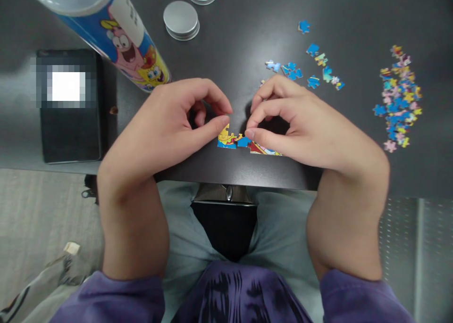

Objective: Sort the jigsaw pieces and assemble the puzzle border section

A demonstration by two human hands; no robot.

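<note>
Near the table's front edge lies a short row of jigsaw puzzle pieces. At its left end is a joined yellow and blue puzzle section, and my left hand has its thumb and forefinger closed at the top of it. A small blue puzzle piece sits just right of that section. My right hand pinches at this blue piece's upper right edge, thumb against forefinger. Under the right hand, a red, white and yellow puzzle strip is partly hidden.
Loose puzzle pieces are scattered beyond my right hand. A larger puzzle heap lies far right. On the left stand a cartoon-printed clear tube and a black device. Round silver tins sit at the back.
</note>
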